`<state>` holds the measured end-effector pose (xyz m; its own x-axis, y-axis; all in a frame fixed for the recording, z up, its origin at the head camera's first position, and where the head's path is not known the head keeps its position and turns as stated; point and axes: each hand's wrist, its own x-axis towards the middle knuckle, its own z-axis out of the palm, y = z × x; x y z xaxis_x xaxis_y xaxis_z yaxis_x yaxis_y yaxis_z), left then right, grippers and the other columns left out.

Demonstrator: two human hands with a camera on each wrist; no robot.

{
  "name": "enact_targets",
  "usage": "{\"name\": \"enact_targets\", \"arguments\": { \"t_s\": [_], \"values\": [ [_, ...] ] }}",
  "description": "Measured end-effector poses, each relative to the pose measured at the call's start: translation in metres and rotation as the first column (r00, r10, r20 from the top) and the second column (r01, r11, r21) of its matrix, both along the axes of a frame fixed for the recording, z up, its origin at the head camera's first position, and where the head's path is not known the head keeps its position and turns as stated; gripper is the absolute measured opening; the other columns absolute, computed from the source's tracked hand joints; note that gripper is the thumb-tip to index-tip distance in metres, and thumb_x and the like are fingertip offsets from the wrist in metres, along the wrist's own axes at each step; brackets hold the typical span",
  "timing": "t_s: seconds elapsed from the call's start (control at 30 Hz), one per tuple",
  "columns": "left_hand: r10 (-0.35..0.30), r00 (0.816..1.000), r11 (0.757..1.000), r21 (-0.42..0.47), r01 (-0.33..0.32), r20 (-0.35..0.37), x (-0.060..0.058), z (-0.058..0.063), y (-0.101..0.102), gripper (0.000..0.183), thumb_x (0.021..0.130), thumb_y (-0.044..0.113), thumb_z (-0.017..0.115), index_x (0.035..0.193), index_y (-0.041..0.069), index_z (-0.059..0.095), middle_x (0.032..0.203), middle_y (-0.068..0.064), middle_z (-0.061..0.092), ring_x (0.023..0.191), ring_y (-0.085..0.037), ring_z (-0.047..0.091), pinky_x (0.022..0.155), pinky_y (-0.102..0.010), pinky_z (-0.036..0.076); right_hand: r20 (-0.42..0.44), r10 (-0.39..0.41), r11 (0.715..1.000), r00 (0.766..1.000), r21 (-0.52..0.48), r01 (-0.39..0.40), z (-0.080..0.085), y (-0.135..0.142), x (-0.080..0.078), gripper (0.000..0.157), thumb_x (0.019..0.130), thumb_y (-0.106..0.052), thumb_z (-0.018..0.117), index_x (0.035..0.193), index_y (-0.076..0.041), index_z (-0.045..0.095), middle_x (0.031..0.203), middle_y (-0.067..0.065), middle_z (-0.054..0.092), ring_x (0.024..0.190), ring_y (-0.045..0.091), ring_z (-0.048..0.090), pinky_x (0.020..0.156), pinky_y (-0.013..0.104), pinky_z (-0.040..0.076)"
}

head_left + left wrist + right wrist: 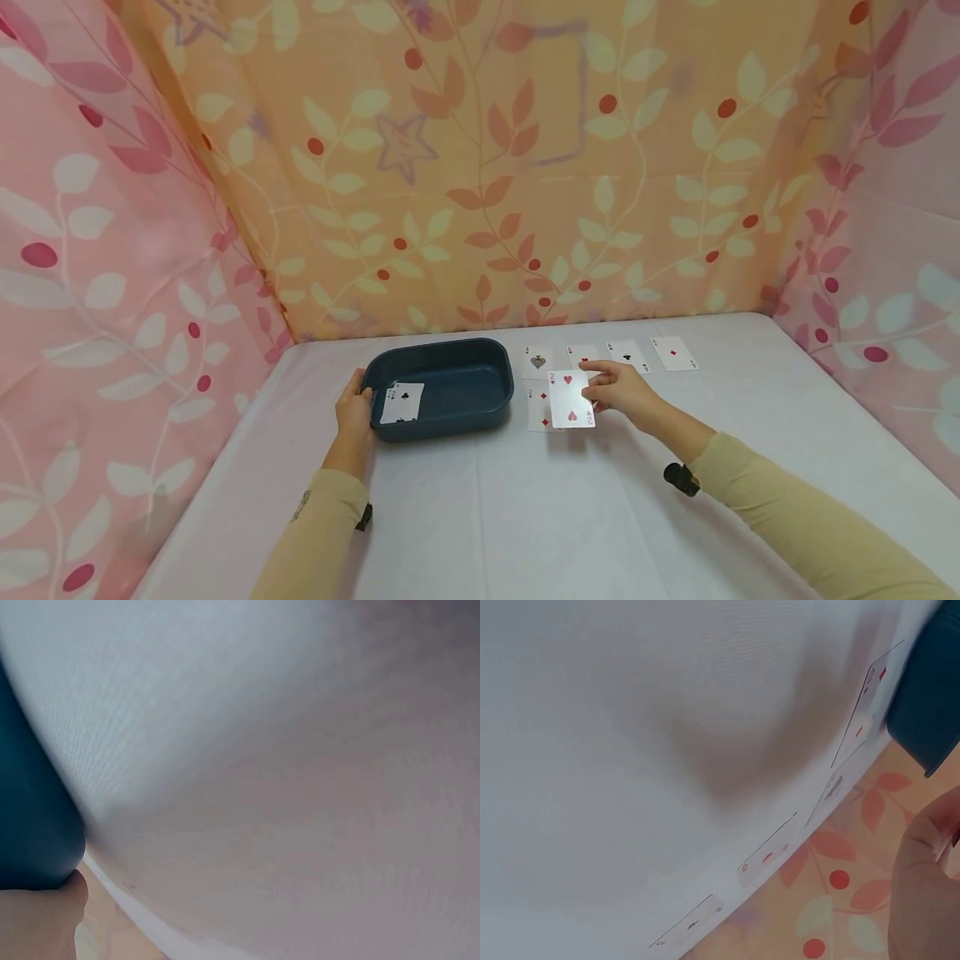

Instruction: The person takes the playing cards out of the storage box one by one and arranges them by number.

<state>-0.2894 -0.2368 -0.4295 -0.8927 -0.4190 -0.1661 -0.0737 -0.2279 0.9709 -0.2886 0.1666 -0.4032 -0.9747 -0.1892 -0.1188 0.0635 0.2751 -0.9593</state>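
My left hand grips the left end of a dark blue rectangular tray, with the thumb at its rim. Inside the tray, towards its left, lies a clubs card. My right hand pinches the two of hearts by its right edge, face up and raised over the table. Under it, a diamonds card lies partly covered. In the left wrist view, part of the left hand touches the tray. The right wrist view shows the right hand, but not the held card clearly.
Along the back lie an ace of spades, a hearts card partly behind the right hand, an ace of clubs and an ace of diamonds. A white cloth covers the table. Patterned curtains enclose the back and sides.
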Motion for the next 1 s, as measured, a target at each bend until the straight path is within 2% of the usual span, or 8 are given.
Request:
{"name": "enact_targets", "arguments": {
  "t_s": [0.3,0.43,0.67,1.0],
  "values": [
    [-0.003,1.0,1.0,-0.001,0.003,-0.001,0.002,-0.001,0.0,0.053,0.103,-0.003,0.03,0.154,0.008,0.021,0.16,-0.003,0.018,0.147,-0.017,0.01,0.118,-0.03,0.011,-0.006,-0.001,1.0,1.0,0.027,0.001,-0.004,0.011,-0.001,0.057,0.089,0.005,0.061,0.142,0.009,0.04,0.095,0.012,0.065,0.076,0.016,0.06,0.067,0.028,0.056],
    [-0.005,1.0,1.0,0.0,0.005,0.002,0.002,-0.001,0.0,0.054,0.103,-0.004,0.03,0.154,0.008,0.021,0.16,-0.003,0.018,0.147,-0.017,0.011,0.118,-0.03,0.011,0.009,-0.013,0.999,1.0,0.05,0.012,-0.006,0.017,0.0,0.059,0.089,0.006,0.061,0.143,0.009,0.038,0.094,0.011,0.064,0.074,0.015,0.06,0.066,0.028,0.056],
    [-0.002,1.0,1.0,0.006,0.002,-0.001,0.0,-0.002,-0.001,0.054,0.103,-0.003,0.031,0.154,0.01,0.021,0.16,-0.001,0.018,0.147,-0.016,0.01,0.118,-0.03,0.011,0.045,-0.047,0.996,0.998,0.076,0.044,-0.005,0.026,0.001,0.061,0.09,0.003,0.062,0.145,0.007,0.035,0.101,0.018,0.065,0.073,0.016,0.061,0.065,0.027,0.056],
    [0.004,1.0,1.0,-0.013,-0.004,-0.024,0.002,-0.001,0.001,0.054,0.102,-0.004,0.031,0.154,0.006,0.02,0.16,-0.004,0.019,0.147,-0.017,0.012,0.118,-0.029,0.013,0.017,-0.045,0.995,0.999,0.092,0.043,-0.007,0.034,0.0,0.051,0.09,0.004,0.061,0.136,0.011,0.04,0.096,0.015,0.066,0.071,0.015,0.06,0.064,0.025,0.055]
  ]
}}
